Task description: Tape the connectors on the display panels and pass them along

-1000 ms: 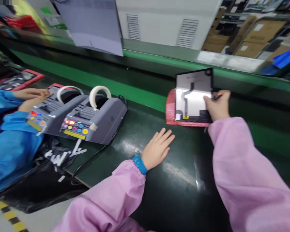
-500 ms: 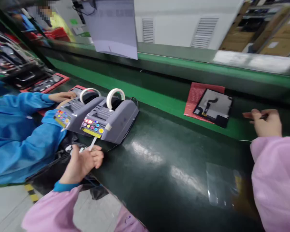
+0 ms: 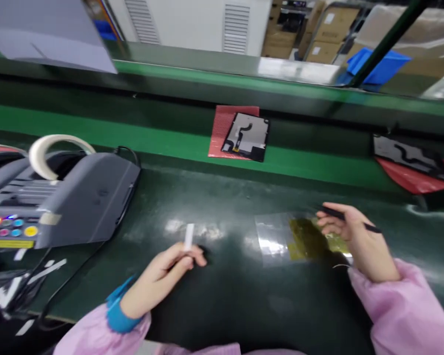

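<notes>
Between the thumb and fingers of my left hand (image 3: 172, 271) is a short strip of white tape (image 3: 189, 236), its free end pointing up over the dark green bench. My right hand (image 3: 351, 231) is closed around a thin black tool (image 3: 335, 212), perhaps tweezers or a pen; its exact kind is unclear. Just left of and below that hand, a clear plastic sheet (image 3: 272, 239) with an amber film patch (image 3: 305, 238) lies on the bench. To the left stands a grey tape dispenser (image 3: 92, 197) carrying a roll of white tape (image 3: 40, 155).
At the back, a flat grey panel with a black flex cable (image 3: 249, 135) rests on a red bubble sheet (image 3: 218, 130). Another such panel (image 3: 410, 155) lies on red wrap at far right. Tape scraps (image 3: 46, 271) and a cable (image 3: 70, 278) lie beside the dispenser.
My left hand has come away from the dispenser to mid-bench, pinching a tape strip. My right hand has moved down beside the amber film. The view has turned right; the co-worker is out of sight.
</notes>
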`<state>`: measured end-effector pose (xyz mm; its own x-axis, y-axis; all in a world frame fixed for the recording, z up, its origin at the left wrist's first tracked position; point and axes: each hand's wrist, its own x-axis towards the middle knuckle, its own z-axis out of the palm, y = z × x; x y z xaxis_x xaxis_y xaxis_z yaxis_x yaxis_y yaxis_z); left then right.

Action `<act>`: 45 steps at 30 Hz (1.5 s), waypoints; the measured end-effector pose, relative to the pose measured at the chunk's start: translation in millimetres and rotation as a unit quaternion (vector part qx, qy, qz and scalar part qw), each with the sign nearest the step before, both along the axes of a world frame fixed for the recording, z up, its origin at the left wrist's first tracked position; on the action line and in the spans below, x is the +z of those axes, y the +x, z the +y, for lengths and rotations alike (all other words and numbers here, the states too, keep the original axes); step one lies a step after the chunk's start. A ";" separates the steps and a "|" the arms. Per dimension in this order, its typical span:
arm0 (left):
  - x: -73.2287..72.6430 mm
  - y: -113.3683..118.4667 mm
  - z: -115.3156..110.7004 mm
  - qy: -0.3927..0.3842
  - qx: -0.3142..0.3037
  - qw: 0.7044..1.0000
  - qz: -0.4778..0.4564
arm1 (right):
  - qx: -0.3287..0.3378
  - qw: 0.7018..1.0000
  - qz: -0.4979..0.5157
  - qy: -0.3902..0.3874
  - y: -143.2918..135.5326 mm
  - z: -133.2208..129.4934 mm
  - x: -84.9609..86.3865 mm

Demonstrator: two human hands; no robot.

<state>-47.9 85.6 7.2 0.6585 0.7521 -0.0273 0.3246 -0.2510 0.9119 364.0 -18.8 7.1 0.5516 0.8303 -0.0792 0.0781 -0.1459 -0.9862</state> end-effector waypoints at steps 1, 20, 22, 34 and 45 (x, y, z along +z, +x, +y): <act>-0.8 22.3 3.5 0.040 -0.043 0.998 0.005 | 0.002 1.000 -0.010 -0.010 -6.2 -6.3 -4.2; -44.4 155.0 16.3 0.367 -0.267 0.884 0.109 | 0.074 0.974 -0.191 -0.098 -35.0 -51.4 -25.4; -44.4 155.7 15.8 0.367 -0.269 0.884 0.108 | 0.083 0.972 -0.194 -0.106 -34.6 -50.3 -24.9; -46.4 155.5 15.1 0.361 -0.262 0.890 0.097 | 0.066 0.987 -0.117 -0.086 -36.0 -45.7 -26.6; -45.8 153.3 16.9 0.375 -0.253 0.887 0.091 | -0.073 0.984 -0.144 0.073 25.8 -23.9 -30.0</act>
